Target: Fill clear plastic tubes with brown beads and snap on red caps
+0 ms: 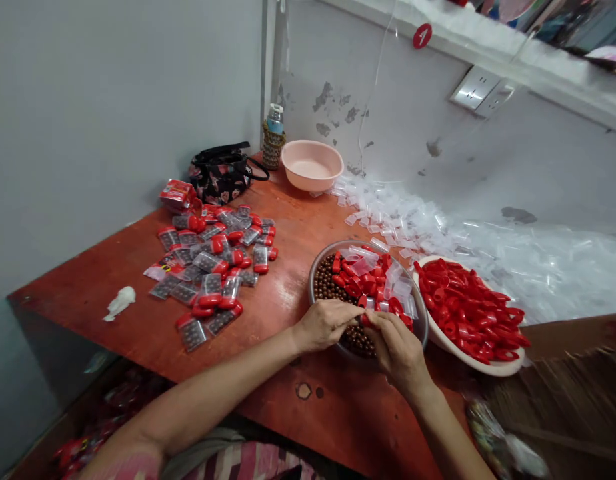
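1. Hands: left hand [324,324] and right hand [399,348] meet fingertip to fingertip, both pinching one small red-capped piece [367,321]. Fingers cover most of it; can't tell if its body is filled or the cap fully seated.
2. Location: piece is held above the near side of the grey basin [423,327], which sits by the table's [283,287] near edge, right of that edge's middle.
3. Basin contents: brown beads [331,282] to the left and front, loose red caps [355,283] in the middle, loose clear sleeves [401,289] among them and to the right.
4. Feed stock: cream bowl [511,367] heaped with more red caps stands just beside the basin, on its right. Big pile of clear sleeves [563,267] runs along the table's wall edge.
5. Bead-filled, red-capped packs [211,290] lie heaped toward the table's left edge, well apart from the basin.
6. Doing it well, my read: stay over the basin so any spilled bead drops back in. Line the cap up square with the sleeve mouth, push straight and evenly, support the sleeve sides without squeezing; thin plastic probably flexes. Check the seam all round before letting go.
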Action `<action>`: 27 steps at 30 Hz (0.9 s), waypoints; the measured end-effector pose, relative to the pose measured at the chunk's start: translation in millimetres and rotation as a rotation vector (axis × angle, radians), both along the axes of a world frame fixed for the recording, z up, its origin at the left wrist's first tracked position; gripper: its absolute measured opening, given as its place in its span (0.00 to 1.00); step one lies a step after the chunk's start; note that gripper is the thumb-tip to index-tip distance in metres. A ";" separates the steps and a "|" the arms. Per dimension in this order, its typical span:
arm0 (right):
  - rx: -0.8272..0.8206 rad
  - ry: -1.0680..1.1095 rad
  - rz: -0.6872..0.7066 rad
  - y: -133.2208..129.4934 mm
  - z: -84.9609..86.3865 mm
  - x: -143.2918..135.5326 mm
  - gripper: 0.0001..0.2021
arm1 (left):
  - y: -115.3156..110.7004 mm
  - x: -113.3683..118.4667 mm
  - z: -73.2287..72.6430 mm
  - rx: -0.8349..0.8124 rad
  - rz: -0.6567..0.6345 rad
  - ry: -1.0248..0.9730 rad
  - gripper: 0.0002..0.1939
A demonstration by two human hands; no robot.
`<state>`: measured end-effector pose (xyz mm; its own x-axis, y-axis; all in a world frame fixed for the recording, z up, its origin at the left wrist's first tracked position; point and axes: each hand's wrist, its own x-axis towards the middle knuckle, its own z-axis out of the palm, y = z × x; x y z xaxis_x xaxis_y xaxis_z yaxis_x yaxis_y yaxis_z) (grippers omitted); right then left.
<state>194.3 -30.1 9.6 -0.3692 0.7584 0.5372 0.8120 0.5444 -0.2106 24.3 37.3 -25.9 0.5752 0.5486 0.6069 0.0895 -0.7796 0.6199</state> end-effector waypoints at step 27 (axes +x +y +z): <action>-1.042 1.257 0.088 20.4 15.4 3.1 0.17 | -2.4 3.8 21.8 -0.383 -0.041 -0.190 0.12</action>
